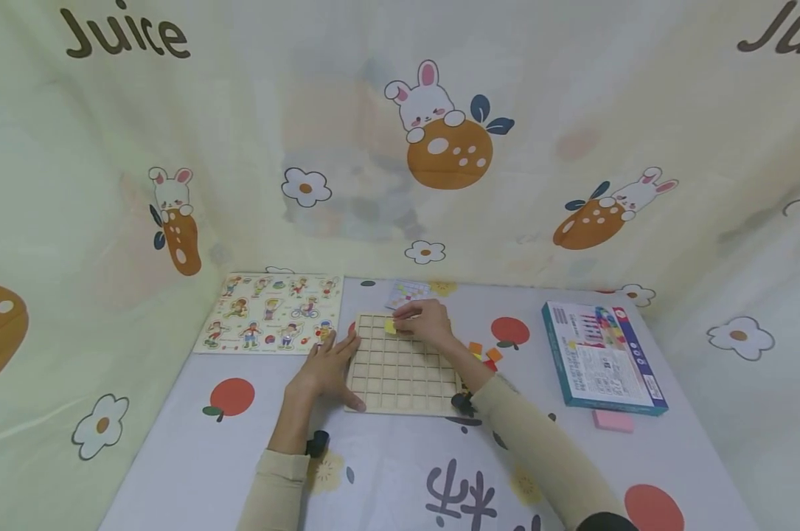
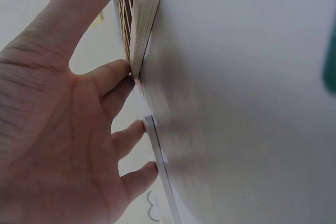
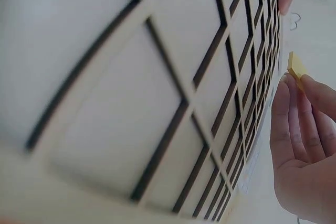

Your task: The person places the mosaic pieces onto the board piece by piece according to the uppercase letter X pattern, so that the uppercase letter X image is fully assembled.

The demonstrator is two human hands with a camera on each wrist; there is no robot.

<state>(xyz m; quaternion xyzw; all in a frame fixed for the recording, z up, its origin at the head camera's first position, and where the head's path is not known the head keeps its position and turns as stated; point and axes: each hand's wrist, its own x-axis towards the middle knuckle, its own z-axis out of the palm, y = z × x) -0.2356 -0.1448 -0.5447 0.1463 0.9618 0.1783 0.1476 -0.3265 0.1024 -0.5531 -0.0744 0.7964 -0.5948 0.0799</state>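
Observation:
A wooden board with a square grid (image 1: 400,369) lies on the table in the head view. My right hand (image 1: 425,322) pinches a small yellow square tile (image 1: 390,326) between thumb and fingertips, over the far part of the grid. In the right wrist view the yellow tile (image 3: 296,71) is tilted, apart from the grid (image 3: 173,108). At the board's left edge rests my left hand (image 1: 324,371), fingers spread. The left wrist view shows its fingers (image 2: 113,77) straight and touching the board's side (image 2: 144,19); others reach a thin picture board's edge (image 2: 160,166).
To the left lies a picture board (image 1: 273,313) with cartoon children. Orange and red tiles (image 1: 491,358) lie right of the grid, partly behind my right forearm. A patterned card (image 1: 408,293) sits beyond it. Farther right are a teal-edged box (image 1: 605,358) and a pink block (image 1: 613,421).

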